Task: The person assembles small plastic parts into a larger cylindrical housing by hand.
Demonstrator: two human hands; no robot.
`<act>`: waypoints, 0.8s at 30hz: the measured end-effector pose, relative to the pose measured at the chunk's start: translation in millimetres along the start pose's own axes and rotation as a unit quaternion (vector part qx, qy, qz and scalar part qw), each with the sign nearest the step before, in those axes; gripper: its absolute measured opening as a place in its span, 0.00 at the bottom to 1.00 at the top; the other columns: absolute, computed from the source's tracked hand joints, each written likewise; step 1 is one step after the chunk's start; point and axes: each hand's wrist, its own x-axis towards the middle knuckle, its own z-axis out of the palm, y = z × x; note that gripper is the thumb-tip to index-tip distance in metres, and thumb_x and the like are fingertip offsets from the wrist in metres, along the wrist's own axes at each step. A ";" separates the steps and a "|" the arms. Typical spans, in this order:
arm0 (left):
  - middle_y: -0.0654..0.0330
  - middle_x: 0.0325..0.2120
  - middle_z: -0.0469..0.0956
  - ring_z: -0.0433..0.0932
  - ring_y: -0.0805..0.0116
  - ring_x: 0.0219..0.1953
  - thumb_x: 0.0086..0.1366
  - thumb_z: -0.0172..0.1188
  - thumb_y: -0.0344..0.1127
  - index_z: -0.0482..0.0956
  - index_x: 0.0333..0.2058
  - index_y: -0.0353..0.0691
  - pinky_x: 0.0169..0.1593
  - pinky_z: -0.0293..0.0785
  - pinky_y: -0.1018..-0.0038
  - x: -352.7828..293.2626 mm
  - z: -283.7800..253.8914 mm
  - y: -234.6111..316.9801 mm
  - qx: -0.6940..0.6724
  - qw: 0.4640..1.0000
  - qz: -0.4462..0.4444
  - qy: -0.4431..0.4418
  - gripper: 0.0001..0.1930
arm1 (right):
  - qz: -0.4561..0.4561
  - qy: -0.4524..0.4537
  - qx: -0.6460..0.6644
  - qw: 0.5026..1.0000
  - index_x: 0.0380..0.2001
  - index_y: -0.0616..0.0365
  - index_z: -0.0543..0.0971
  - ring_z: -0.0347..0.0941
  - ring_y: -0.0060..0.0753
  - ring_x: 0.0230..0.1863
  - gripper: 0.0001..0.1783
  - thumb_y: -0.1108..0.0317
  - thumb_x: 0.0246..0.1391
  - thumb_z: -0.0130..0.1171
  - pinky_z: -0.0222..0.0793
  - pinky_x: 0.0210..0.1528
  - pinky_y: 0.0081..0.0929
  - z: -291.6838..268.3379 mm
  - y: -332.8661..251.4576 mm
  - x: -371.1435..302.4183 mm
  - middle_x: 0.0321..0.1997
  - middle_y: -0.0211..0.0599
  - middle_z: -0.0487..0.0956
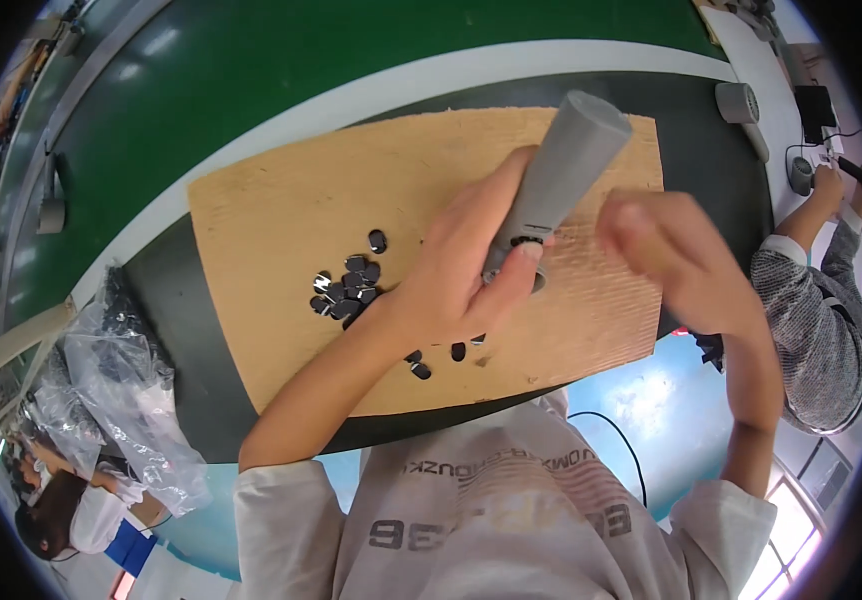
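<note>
My left hand (461,250) is closed round a grey, tapered plastic housing (576,150), tilted with its wide end up and away to the right. Its thumb presses near a small dark slot at the lower end. To the right, my right hand (676,255) is raised over the board's edge, smeared by motion. Its fingers look curled, but whether they hold anything cannot be made out. Left of my left wrist lies a loose pile of small black oval pieces (346,290), some with shiny faces. Several more, such as a black piece (458,351), lie below the left hand.
A brown cardboard sheet (291,200) covers the dark bench top (156,330). Clear plastic bags (121,390) lie at the left. Another grey part (738,103) stands at the far right. A co-worker's arm (801,220) works at the right, beyond a green surface (301,60) ahead.
</note>
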 end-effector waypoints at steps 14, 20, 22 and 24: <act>0.50 0.37 0.76 0.75 0.51 0.39 0.56 0.56 0.25 0.60 0.64 0.26 0.50 0.71 0.60 -4.5 3.3 -2.4 0.014 1.000 0.002 -0.018 0.35 | 0.025 0.061 -0.041 0.997 0.30 0.66 0.76 0.64 0.33 0.16 0.15 0.66 0.67 0.51 0.59 0.22 0.28 27.2 -5.3 -11.3 0.20 0.42 0.74; 0.46 0.48 0.75 0.75 0.49 0.40 0.53 0.57 0.25 0.61 0.64 0.27 0.50 0.71 0.58 -0.8 0.4 -4.6 0.086 0.994 0.055 -0.038 0.36 | -0.046 0.062 -0.068 0.995 0.34 0.61 0.81 0.68 0.53 0.17 0.14 0.64 0.66 0.52 0.60 0.22 0.40 34.7 4.7 2.5 0.15 0.47 0.70; 0.45 0.50 0.74 0.75 0.48 0.40 0.53 0.57 0.26 0.61 0.64 0.27 0.50 0.70 0.58 -1.5 -0.3 -5.5 0.087 0.994 0.058 -0.040 0.36 | -0.056 0.060 -0.086 0.993 0.34 0.61 0.81 0.69 0.54 0.18 0.14 0.64 0.66 0.51 0.61 0.22 0.42 34.3 4.9 3.8 0.15 0.47 0.71; 0.44 0.52 0.74 0.75 0.48 0.40 0.53 0.57 0.26 0.61 0.64 0.27 0.50 0.70 0.58 -1.9 -0.4 -6.0 0.089 0.993 0.061 -0.042 0.37 | -0.027 0.031 -0.116 0.992 0.28 0.64 0.75 0.69 0.57 0.23 0.15 0.66 0.66 0.51 0.61 0.25 0.42 31.7 0.7 4.0 0.20 0.49 0.72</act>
